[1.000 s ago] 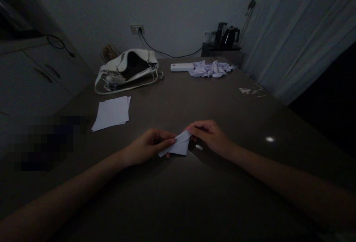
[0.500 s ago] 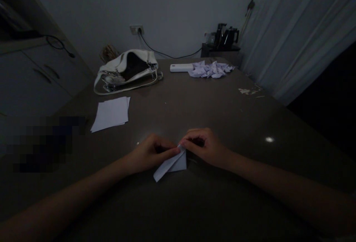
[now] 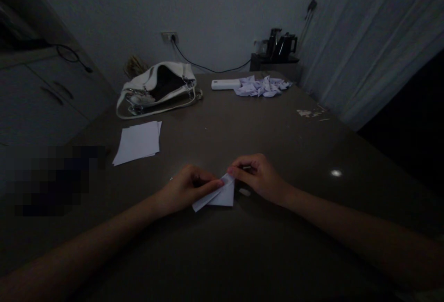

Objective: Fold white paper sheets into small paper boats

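A small folded sheet of white paper [image 3: 224,195] is held just above or on the dark table, with a narrow folded strip slanting across it. My left hand [image 3: 189,188] pinches the strip between thumb and fingers near its middle. At the upper corner, my right hand [image 3: 258,175] grips the paper's tip between thumb and forefinger. The fingers behind the paper are partly hidden. Beneath my right hand a small pale scrap [image 3: 244,192] lies on the table.
A stack of white paper sheets [image 3: 138,142] lies to the left. Behind it sits an open white handbag [image 3: 163,84]. Folded paper pieces [image 3: 263,86] and a white box-like object [image 3: 225,84] lie at the back. Scraps [image 3: 308,113] are at the right; a black kettle [image 3: 286,46] stands beyond.
My right hand has risen slightly away, keeping its hold on the paper's tip. The folded paper has tilted, its lower end shifting up. The small scrap shows more clearly.
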A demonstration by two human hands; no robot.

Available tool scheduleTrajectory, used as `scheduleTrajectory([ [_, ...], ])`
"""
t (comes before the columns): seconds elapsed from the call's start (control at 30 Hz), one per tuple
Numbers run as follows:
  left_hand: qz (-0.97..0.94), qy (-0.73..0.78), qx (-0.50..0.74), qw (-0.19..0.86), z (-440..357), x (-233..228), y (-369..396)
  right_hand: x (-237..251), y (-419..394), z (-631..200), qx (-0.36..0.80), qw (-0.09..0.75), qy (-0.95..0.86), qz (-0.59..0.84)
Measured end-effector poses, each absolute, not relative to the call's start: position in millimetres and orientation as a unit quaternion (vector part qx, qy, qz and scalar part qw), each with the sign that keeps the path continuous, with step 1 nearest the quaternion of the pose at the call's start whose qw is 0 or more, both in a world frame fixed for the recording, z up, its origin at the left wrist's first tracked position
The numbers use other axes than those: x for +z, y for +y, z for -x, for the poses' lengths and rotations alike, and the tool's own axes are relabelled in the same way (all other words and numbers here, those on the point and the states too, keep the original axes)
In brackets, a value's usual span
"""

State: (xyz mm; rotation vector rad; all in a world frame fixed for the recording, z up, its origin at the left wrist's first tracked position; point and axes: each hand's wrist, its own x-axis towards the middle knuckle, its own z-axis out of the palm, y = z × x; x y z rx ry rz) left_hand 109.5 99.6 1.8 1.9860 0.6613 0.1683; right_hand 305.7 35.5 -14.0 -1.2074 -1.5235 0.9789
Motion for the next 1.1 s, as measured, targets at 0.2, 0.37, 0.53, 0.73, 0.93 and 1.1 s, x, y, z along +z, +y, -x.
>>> scheduleTrajectory([
  [0.2,-0.791,0.312,0.094,0.518,-110,11,102,-16,41,-312,0.384,0.535,-0.545,0.519],
  [0.37,-0.772,0.331,0.134,0.526,-110,9,103,-20,44,-316,0.361,0.577,-0.505,0.530],
  [0.53,-0.764,0.324,0.144,0.540,-110,6,105,-19,44,-314,0.372,0.589,-0.485,0.528],
  [0.73,-0.756,0.333,0.194,0.529,-105,6,105,-19,45,-316,0.397,0.582,-0.480,0.523],
  [0.93,-0.853,0.241,0.171,0.430,-102,2,105,-15,35,-313,0.230,0.418,-0.721,0.503],
  [1.1,-0.935,0.127,0.188,0.272,-103,-4,98,-12,21,-298,0.093,0.358,-0.807,0.460],
])
